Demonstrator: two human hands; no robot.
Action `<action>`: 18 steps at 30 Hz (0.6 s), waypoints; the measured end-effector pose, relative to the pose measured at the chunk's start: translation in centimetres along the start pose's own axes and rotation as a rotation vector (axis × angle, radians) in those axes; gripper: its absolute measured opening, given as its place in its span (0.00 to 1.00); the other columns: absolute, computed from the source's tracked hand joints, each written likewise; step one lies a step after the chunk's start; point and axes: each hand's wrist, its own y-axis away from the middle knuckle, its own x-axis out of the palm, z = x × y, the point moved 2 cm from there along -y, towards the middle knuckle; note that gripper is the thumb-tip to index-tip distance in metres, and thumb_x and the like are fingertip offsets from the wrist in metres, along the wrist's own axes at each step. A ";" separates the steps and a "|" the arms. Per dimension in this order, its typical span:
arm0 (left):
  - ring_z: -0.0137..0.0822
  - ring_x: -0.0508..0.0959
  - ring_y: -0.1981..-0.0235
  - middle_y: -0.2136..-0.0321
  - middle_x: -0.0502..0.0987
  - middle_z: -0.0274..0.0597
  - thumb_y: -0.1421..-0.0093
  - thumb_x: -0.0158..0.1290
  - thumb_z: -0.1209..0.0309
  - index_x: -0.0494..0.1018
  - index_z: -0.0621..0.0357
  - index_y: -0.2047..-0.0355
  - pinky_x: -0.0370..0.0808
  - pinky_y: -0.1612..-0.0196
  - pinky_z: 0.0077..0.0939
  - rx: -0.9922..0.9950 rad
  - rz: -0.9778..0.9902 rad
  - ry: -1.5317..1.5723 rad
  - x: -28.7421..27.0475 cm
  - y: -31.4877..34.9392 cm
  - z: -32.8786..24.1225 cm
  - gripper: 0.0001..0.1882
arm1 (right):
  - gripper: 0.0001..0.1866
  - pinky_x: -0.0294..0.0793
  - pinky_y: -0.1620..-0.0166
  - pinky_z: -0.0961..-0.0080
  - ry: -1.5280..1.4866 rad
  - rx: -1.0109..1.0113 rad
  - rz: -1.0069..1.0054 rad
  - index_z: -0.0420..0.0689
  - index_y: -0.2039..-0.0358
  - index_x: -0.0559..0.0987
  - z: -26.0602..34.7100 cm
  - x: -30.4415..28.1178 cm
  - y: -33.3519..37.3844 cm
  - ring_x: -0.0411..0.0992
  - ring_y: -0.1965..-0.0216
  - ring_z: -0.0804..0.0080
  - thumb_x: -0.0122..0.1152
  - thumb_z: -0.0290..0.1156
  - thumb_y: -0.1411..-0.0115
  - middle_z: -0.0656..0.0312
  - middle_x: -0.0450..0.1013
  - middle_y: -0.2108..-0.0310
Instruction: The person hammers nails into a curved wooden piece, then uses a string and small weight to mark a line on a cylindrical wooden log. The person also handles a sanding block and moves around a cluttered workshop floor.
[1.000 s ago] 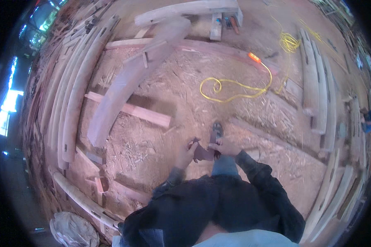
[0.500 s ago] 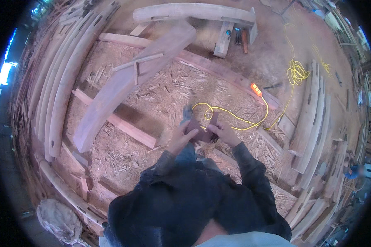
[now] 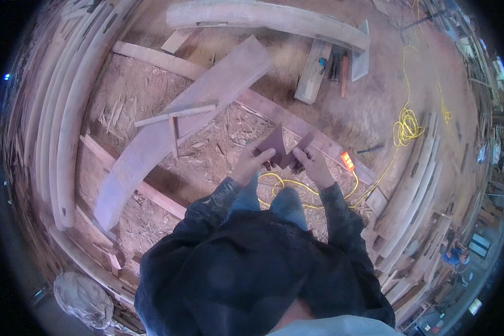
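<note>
Out in front of my body I hold a dark brown sandpaper sheet [image 3: 274, 147] between my two hands. My left hand [image 3: 248, 165] grips its left part, with the thumb pressed on the face. My right hand [image 3: 317, 167] pinches the right part the same way. A V-shaped gap opens between the two upper parts, and they meet or overlap low down between my thumbs. Whether the sheet is folded or torn there I cannot tell. The fingers behind it are mostly hidden.
Left of my hands a wide curved timber [image 3: 134, 151] lies across beams, with a wooden T-shaped piece [image 3: 173, 116] on it. Yellow cord [image 3: 297, 183] runs by my legs to an orange power outlet [image 3: 347, 161]. Curved timbers [image 3: 411, 185] are stacked at right; a person [image 3: 455, 256] is far right.
My hands have lifted away from my body with the sandpaper sheet. Its two upper parts now stand apart in a clearer V. The whole view has shifted slightly.
</note>
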 end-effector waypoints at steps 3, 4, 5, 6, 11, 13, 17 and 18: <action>0.23 0.78 0.64 0.61 0.82 0.31 0.33 0.60 0.68 0.74 0.61 0.41 0.74 0.61 0.22 0.010 -0.039 0.025 -0.8 -2.5 -4.3 0.22 | 0.19 0.76 0.69 0.77 -0.023 0.043 0.075 0.38 0.57 0.82 5.4 -0.1 -5.1 0.77 0.74 0.78 0.57 0.44 0.27 0.61 0.80 0.72; 0.23 0.77 0.64 0.61 0.82 0.31 0.33 0.60 0.68 0.75 0.61 0.42 0.74 0.62 0.22 0.014 -0.050 0.017 -1.0 -3.1 -5.3 0.21 | 0.19 0.77 0.69 0.77 -0.027 0.078 0.089 0.38 0.57 0.82 6.4 0.2 -6.2 0.77 0.74 0.78 0.56 0.44 0.27 0.61 0.80 0.72; 0.23 0.78 0.65 0.62 0.82 0.32 0.33 0.60 0.68 0.75 0.61 0.43 0.74 0.62 0.22 0.042 -0.114 0.016 -1.1 -3.9 -6.1 0.20 | 0.20 0.77 0.69 0.77 -0.031 0.110 0.091 0.38 0.57 0.82 7.4 0.4 -7.1 0.77 0.74 0.77 0.56 0.44 0.27 0.61 0.80 0.72; 0.24 0.78 0.65 0.62 0.82 0.33 0.33 0.60 0.68 0.76 0.61 0.44 0.75 0.63 0.22 0.069 -0.176 0.014 -1.0 -4.5 -6.7 0.19 | 0.20 0.77 0.69 0.77 -0.038 0.143 0.092 0.38 0.57 0.81 8.2 0.6 -7.9 0.77 0.74 0.77 0.56 0.45 0.27 0.60 0.80 0.72; 0.26 0.78 0.68 0.61 0.82 0.36 0.32 0.58 0.68 0.78 0.61 0.47 0.75 0.67 0.23 0.114 -0.310 -0.084 -2.4 -6.8 -8.9 0.16 | 0.21 0.78 0.70 0.78 0.052 0.014 0.254 0.38 0.57 0.80 10.6 1.9 -13.2 0.78 0.74 0.75 0.55 0.46 0.26 0.59 0.80 0.71; 0.24 0.79 0.64 0.59 0.82 0.35 0.31 0.58 0.68 0.78 0.62 0.47 0.75 0.65 0.22 0.093 -0.276 -0.090 -3.0 -8.5 -10.0 0.16 | 0.22 0.78 0.71 0.79 0.003 0.078 0.326 0.37 0.58 0.80 11.8 0.9 -15.5 0.78 0.74 0.75 0.54 0.46 0.26 0.58 0.80 0.71; 0.26 0.81 0.63 0.59 0.83 0.37 0.31 0.57 0.68 0.78 0.65 0.47 0.77 0.64 0.20 0.241 -0.358 -0.185 -4.5 -15.3 -11.3 0.16 | 0.21 0.78 0.72 0.79 0.022 0.137 0.454 0.38 0.56 0.80 12.0 -1.9 -23.1 0.80 0.74 0.74 0.54 0.46 0.26 0.58 0.81 0.72; 0.27 0.81 0.63 0.59 0.83 0.38 0.31 0.57 0.68 0.78 0.65 0.47 0.77 0.64 0.20 0.287 -0.408 -0.218 -5.3 -17.1 -11.9 0.16 | 0.21 0.78 0.72 0.80 0.023 0.157 0.499 0.38 0.54 0.79 12.2 -2.6 -25.3 0.80 0.74 0.74 0.53 0.47 0.26 0.59 0.81 0.72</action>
